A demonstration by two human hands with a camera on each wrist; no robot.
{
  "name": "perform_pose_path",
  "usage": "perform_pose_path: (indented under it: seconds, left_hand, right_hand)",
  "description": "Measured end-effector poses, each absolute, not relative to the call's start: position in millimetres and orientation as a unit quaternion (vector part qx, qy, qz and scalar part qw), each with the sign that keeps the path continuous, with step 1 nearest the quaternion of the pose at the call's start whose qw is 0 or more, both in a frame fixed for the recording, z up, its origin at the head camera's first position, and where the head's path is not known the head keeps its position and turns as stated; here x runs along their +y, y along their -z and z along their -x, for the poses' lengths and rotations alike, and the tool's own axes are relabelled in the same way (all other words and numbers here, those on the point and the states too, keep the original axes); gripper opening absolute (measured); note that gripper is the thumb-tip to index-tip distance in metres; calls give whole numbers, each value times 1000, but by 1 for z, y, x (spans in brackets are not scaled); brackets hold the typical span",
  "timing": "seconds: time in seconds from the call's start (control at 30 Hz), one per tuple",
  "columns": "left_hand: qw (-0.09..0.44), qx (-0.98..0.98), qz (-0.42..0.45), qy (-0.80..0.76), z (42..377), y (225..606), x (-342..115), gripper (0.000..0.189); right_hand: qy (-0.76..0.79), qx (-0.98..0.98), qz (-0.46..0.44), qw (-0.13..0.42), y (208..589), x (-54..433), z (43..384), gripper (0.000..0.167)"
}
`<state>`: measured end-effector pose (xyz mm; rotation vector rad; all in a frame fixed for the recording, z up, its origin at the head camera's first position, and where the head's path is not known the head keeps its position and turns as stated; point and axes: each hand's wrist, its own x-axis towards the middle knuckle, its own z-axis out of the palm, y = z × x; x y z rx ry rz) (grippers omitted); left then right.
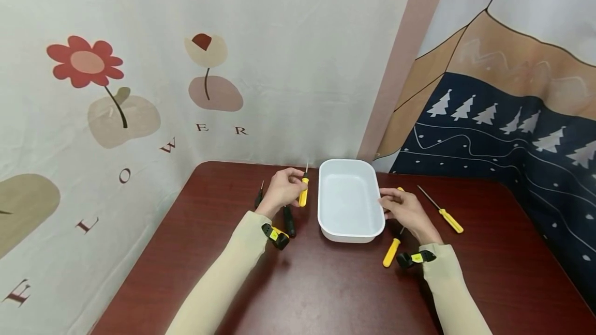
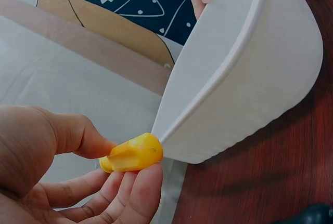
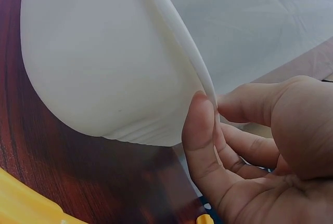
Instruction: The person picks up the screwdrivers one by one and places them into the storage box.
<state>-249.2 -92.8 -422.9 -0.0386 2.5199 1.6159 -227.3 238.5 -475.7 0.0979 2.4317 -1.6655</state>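
Left hand (image 1: 283, 187) pinches a yellow-handled screwdriver (image 1: 303, 196) between thumb and fingertips, its tip pointing away from the person; the forearm in its pale sleeve (image 1: 228, 270) slants in from the near left, with a black wristband (image 1: 277, 237) at the cuff. Right hand (image 1: 406, 209) has thumb and fingers on either side of the white tray's rim, gripping it lightly; that forearm leans inward from the near right.

From where I stand, the white tray (image 1: 351, 238) sits between the two hands, just right of the left one; a black-handled screwdriver (image 1: 289, 221) lies nearer the person than the left hand, and a dark tool (image 1: 258, 200) shows at its left, partly covered by the wrist; a second yellow screwdriver (image 1: 391, 253) lies on the near side of the right hand, a third yellow screwdriver (image 1: 450, 221) is off to its right, and a yellow end (image 1: 400, 188) peeks out just beyond its fingers.

Under both hands spreads a glossy, reddish-brown bench (image 1: 335, 286); past them hangs a pale curtain (image 1: 298, 66) with flowers and lettering, and beyond the right hand a dark blue cloth (image 1: 470, 143) printed with white trees.
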Motion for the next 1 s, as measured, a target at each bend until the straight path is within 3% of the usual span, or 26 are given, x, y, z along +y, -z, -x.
perform_pose_path:
  seconds: [1.0]
  left_hand:
    - [117, 836, -12, -536, 259, 415, -52, 34]
  right_hand:
    - [561, 821, -35, 95, 474, 239, 225, 45]
